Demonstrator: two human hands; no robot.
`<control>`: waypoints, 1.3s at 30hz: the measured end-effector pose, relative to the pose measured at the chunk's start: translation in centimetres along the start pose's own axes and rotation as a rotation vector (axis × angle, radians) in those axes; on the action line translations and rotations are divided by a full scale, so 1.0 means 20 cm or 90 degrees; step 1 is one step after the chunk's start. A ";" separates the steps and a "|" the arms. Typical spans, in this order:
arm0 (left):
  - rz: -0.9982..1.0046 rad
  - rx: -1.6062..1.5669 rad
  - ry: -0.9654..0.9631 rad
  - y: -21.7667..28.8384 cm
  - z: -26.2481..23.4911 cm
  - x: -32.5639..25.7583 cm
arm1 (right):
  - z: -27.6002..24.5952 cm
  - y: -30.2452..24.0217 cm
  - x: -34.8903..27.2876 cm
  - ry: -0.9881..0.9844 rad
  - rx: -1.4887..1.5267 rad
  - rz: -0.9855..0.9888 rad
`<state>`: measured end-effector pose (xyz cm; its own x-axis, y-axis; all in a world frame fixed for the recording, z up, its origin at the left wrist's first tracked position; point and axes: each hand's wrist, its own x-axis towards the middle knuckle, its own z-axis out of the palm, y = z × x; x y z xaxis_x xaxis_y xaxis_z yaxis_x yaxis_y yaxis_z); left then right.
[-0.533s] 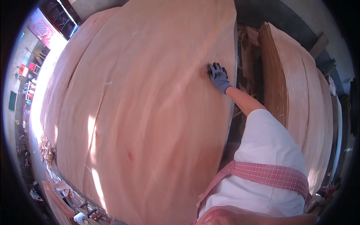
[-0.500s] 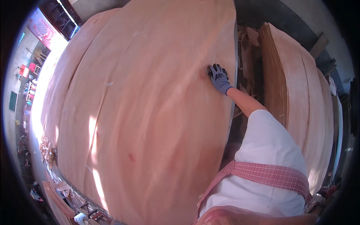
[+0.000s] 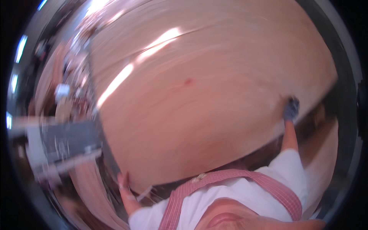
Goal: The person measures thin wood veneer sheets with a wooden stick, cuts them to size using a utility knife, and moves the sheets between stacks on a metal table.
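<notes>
Fingers of the left hand are hooking around the near-left corner of a large thin wood veneer sheet, though motion blur is hiding just how tightly they are closing. That pale sheet is filling most of the view, spreading from the near left up toward the far right and bowing under its own weight. Further left, a blurred grey machine bed is showing beside the sheet. Over on the right, the right hand, in a blue-grey glove, is gripping the sheet's right edge with its fingers curled over it. Handling this well probably means keeping both hands level and well apart, so the flimsy sheet is not twisting or splitting along the grain.
</notes>
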<state>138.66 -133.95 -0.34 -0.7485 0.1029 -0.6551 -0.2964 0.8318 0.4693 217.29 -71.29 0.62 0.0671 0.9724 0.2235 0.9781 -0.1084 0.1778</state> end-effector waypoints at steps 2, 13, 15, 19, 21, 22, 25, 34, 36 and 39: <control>0.017 -0.034 0.019 -0.15 0.01 -0.04 | 0.06 -0.09 -0.04 0.105 0.117 -0.017; 0.057 0.027 0.166 -0.24 0.12 -0.08 | 0.03 -0.52 -0.09 -0.057 0.141 -0.138; 0.066 -0.014 0.165 -0.19 0.15 -0.11 | 0.04 -0.53 -0.07 -0.068 0.142 -0.121; 0.078 0.003 0.199 -0.16 0.09 -0.16 | 0.02 -0.63 -0.12 -0.118 0.167 -0.087; 0.058 0.047 0.204 -0.15 0.08 -0.17 | 0.01 -0.66 -0.12 -0.130 0.183 -0.089; 0.059 0.054 0.202 -0.15 0.07 -0.17 | 0.01 -0.65 -0.12 -0.127 0.187 -0.095; 0.061 0.069 0.194 -0.14 0.06 -0.17 | 0.02 -0.64 -0.12 -0.104 0.175 -0.096; 0.061 0.082 0.187 -0.19 0.06 -0.09 | 0.05 -0.68 -0.16 -0.022 0.174 -0.111; 0.049 0.048 0.178 -0.21 0.06 -0.08 | 0.06 -0.66 -0.15 -0.002 0.171 -0.121; 0.043 0.004 0.189 -0.23 0.05 -0.11 | 0.03 -0.74 -0.15 -0.035 0.195 -0.128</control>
<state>142.16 -137.43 -1.63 -0.9072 -0.0058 -0.4206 -0.2378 0.8318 0.5016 202.78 -72.59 -3.18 -0.1300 0.9786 0.1592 0.9859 0.1447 -0.0841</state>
